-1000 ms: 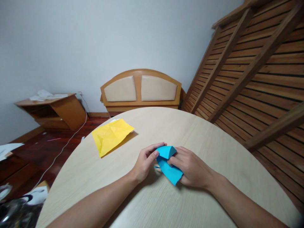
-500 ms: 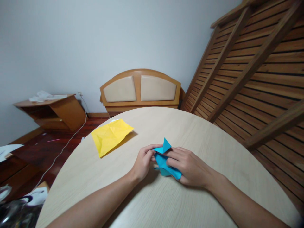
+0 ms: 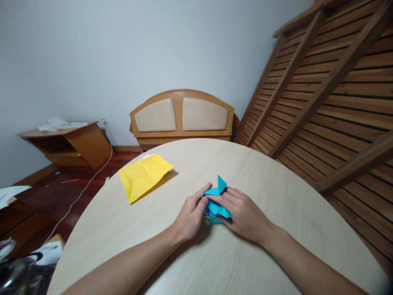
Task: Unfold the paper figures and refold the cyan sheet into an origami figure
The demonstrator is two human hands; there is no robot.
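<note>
A folded piece of blue origami paper point(image 3: 216, 209) is held between both hands, just above the near middle of the table. My left hand point(image 3: 190, 215) pinches its left edge between thumb and fingers. From the other side my right hand point(image 3: 244, 211) grips it, with fingers lying across the folds and reaching toward the left thumb. One pointed flap stands up at the top, above the fingers. The lower right part of the paper is hidden by the right hand.
A creased yellow sheet of paper point(image 3: 145, 176) lies on the round table point(image 3: 276, 254), left of the hands. Beyond the table's far edge stands a padded headboard point(image 3: 181, 114). A slatted wooden frame point(image 3: 331, 102) leans at the right, and a low cabinet point(image 3: 89, 143) stands at the left.
Both hands have shifted slightly to the right with the blue paper. My right fingers have slid left across the folds, covering more of it.
</note>
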